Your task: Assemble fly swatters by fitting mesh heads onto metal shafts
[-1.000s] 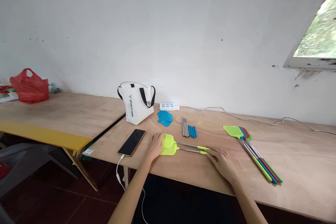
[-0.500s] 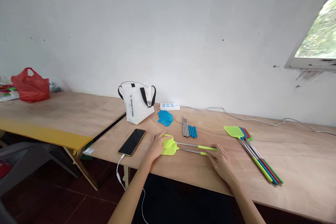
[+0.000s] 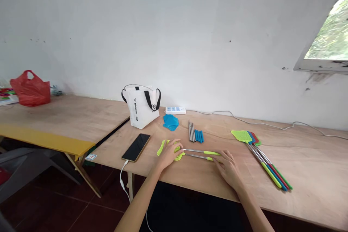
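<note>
Two yellow-green fly swatters lie side by side on the table in front of me, metal rods between mesh heads and grips. My left hand (image 3: 169, 153) lies over the mesh heads (image 3: 161, 147), its fingers closed at the neck of the farther swatter and hiding much of both heads. At the other end, my right hand (image 3: 228, 166) has its fingers closed on the ends of the yellow-green grips (image 3: 211, 152). Behind them are several metal tubes (image 3: 191, 132), several blue grips (image 3: 199, 136) and a stack of blue swatter heads (image 3: 171, 122).
Assembled fly swatters (image 3: 268, 165) in several colours lie fanned at the right. A phone (image 3: 136, 147) on a white cable, a white tote bag (image 3: 143, 110) and a power strip (image 3: 175, 110) stand left and behind. A red plastic bag (image 3: 30, 90) sits on the far-left table.
My left hand has shifted right, from the edge of the mesh heads onto the neck of the farther swatter. My right hand stays at the grips.
</note>
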A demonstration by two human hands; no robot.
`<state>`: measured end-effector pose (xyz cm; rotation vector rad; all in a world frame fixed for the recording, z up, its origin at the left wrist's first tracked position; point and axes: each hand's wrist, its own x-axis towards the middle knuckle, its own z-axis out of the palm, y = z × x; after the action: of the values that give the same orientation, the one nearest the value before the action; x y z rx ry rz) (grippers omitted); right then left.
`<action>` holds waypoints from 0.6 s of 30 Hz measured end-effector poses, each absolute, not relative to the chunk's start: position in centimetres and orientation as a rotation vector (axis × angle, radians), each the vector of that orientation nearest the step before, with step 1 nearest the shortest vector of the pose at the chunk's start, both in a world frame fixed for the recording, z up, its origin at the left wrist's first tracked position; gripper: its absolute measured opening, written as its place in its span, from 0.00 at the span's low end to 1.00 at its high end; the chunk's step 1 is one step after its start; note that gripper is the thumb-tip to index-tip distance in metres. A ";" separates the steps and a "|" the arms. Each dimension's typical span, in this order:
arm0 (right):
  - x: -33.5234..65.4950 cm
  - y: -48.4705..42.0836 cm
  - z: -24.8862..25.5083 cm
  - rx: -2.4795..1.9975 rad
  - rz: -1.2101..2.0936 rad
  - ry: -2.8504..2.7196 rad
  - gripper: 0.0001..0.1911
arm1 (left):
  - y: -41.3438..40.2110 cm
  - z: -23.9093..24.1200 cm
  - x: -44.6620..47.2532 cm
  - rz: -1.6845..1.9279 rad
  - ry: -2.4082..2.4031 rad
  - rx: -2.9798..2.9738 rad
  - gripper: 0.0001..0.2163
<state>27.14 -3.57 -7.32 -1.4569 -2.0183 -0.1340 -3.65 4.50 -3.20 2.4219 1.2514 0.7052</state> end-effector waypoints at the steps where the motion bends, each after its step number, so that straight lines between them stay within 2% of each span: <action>1: 27.1 -3.7 -7.2 -1.451 -0.128 -2.017 0.18 | 4.4 -3.0 -3.4 0.719 1.254 2.425 0.12; 7: 26.3 -4.3 -6.0 -1.433 -0.141 -1.951 0.15 | 3.5 -1.9 -2.6 0.779 1.158 2.540 0.11; 13: 24.1 -5.0 -4.6 -1.527 -0.344 -1.805 0.15 | 1.7 0.2 -2.3 0.760 1.072 2.662 0.13; 18: 23.4 -5.8 -3.1 -1.523 -0.412 -1.950 0.18 | 0.1 2.2 -2.7 0.698 1.039 2.716 0.12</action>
<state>23.41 -5.80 -3.10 -1.5233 -1.9501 -0.4116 -2.72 0.06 2.19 2.7155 1.0394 0.6980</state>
